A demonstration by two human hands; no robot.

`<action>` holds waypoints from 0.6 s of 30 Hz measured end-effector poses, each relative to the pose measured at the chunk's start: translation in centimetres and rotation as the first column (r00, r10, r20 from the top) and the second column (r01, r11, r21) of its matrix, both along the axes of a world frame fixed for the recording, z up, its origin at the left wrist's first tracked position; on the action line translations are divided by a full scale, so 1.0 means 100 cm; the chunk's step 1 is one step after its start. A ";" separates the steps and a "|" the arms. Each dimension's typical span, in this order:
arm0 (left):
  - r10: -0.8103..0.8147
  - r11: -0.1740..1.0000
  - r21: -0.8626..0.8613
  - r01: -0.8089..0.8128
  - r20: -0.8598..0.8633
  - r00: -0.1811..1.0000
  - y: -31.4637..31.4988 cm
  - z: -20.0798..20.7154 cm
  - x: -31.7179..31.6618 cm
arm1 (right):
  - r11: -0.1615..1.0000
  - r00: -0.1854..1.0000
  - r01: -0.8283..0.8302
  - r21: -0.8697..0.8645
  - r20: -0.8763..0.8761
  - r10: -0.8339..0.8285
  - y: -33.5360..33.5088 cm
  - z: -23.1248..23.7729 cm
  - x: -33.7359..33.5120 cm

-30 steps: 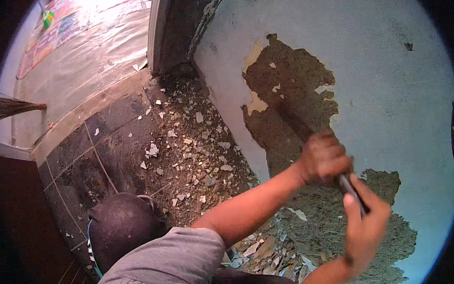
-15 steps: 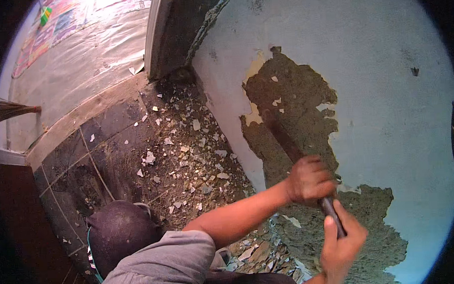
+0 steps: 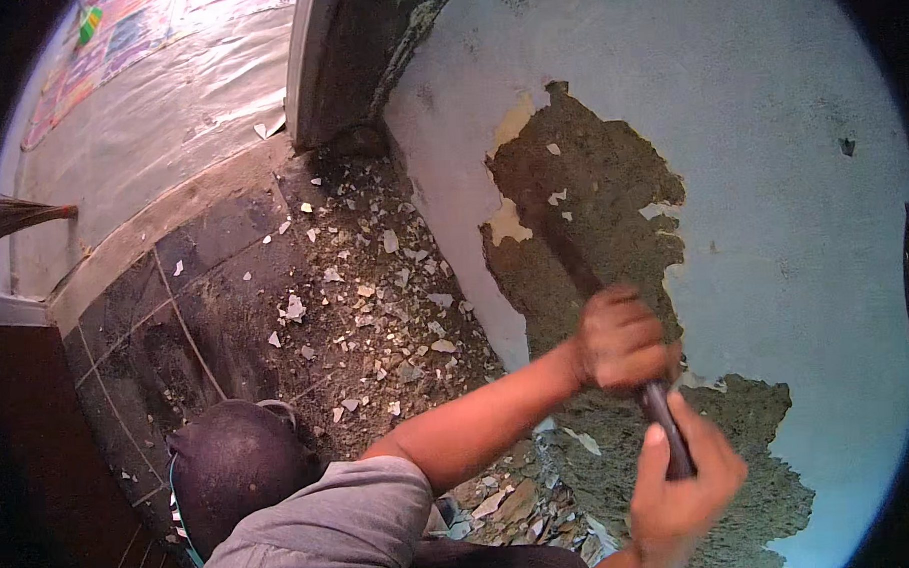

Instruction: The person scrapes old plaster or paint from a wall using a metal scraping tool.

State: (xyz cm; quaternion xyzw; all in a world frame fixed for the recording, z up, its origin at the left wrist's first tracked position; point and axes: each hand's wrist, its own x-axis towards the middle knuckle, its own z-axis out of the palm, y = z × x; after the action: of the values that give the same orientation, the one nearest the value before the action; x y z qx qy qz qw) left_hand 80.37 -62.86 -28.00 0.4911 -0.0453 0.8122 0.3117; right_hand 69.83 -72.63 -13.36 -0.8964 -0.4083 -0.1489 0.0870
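Note:
My left hand (image 3: 627, 340), at the end of the arm coming out of a grey sleeve (image 3: 343, 518), is wrapped round a long, dark-bladed tool (image 3: 571, 262). Closer to the lower edge, my right hand (image 3: 687, 481) grips the tool's black handle (image 3: 668, 432), thumb along one side. The blade slants up and left across a rough brown patch (image 3: 611, 168) where the wall's coating is gone. Its tip is dim against the patch, so contact cannot be made out. Pale blue painted wall (image 3: 773, 223) surrounds the patch, with ragged edges and a few light flakes left inside.
Paint and plaster chips (image 3: 375, 287) litter the dark tiled floor (image 3: 213, 252) along the wall's foot. A dark rounded form (image 3: 242, 457) lies beside my sleeve. A door frame (image 3: 312, 69) stands at the far left-centre, and a broom (image 3: 32, 216) beyond the threshold.
My left hand sits slightly higher in the picture, and the right hand has shifted a little on the handle. The whole view has moved slightly. Both hands keep hold of the tool.

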 end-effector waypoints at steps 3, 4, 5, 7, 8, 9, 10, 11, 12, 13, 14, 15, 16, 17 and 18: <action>-0.013 0.999 0.037 0.017 -0.111 0.994 0.001 -0.010 0.013 | 0.997 0.995 0.076 0.004 -0.061 -0.076 -0.005 0.003 0.019; -0.016 0.999 0.035 0.020 -0.114 0.993 -0.003 -0.010 0.010 | 0.995 0.989 0.094 0.020 -0.115 -0.091 -0.008 0.004 0.021; -0.035 0.998 0.042 0.040 -0.114 0.993 -0.006 -0.004 0.007 | 0.999 0.998 0.045 -0.008 -0.041 -0.045 -0.014 0.005 0.017; -0.053 0.997 0.051 0.059 -0.113 0.992 -0.006 0.000 0.009 | 0.999 0.999 -0.046 -0.012 -0.011 0.045 -0.018 0.010 0.024; -0.035 0.999 0.020 0.037 -0.107 0.994 -0.005 -0.001 0.014 | 0.991 0.991 -0.131 -0.019 0.015 0.131 -0.022 0.012 0.024; -0.017 1.000 -0.010 0.016 -0.101 0.995 -0.004 -0.002 0.018 | 0.992 0.992 -0.127 -0.019 0.015 0.128 -0.020 0.012 0.027; -0.020 1.000 -0.010 0.019 -0.100 0.995 -0.004 -0.002 0.021 | 1.000 1.000 -0.016 0.004 -0.014 0.016 -0.015 0.011 0.033; -0.044 0.999 0.008 0.046 -0.157 0.987 -0.002 -0.003 0.022 | 0.995 0.994 0.096 0.027 -0.055 -0.094 -0.011 0.008 0.036; -0.067 0.997 0.024 0.074 -0.214 0.975 -0.001 -0.004 0.021 | 0.995 0.993 0.097 0.031 -0.063 -0.095 -0.011 0.007 0.034; -0.067 0.997 0.028 0.075 -0.222 0.973 -0.003 -0.007 0.015 | 0.999 0.996 0.048 0.026 -0.077 -0.045 -0.009 0.008 0.032; -0.075 0.997 -0.012 0.074 -0.198 0.977 -0.006 0.000 0.009 | 1.000 0.997 -0.005 0.016 -0.073 0.006 -0.009 0.013 0.030; -0.083 0.996 -0.051 0.075 -0.174 0.981 -0.007 0.005 0.006 | 0.993 0.994 -0.110 -0.046 0.002 0.110 -0.012 0.020 0.028; -0.082 0.996 -0.052 0.074 -0.164 0.983 -0.006 0.006 0.012 | 0.993 0.994 -0.111 -0.049 0.011 0.111 -0.009 0.021 0.027; -0.054 0.997 -0.060 0.047 -0.130 0.990 -0.006 0.005 0.019 | 1.000 1.000 -0.010 -0.007 -0.021 0.010 -0.004 0.021 0.024; -0.026 0.998 -0.062 0.020 -0.108 0.994 -0.004 -0.002 0.024 | 0.995 0.993 0.094 0.039 -0.070 -0.091 0.002 0.016 0.024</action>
State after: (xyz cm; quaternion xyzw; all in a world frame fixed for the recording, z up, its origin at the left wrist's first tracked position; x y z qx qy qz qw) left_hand 82.79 -63.22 -28.19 0.5242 -0.0092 0.7817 0.3377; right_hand 72.18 -72.46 -11.71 -0.9169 -0.3598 -0.1307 0.1130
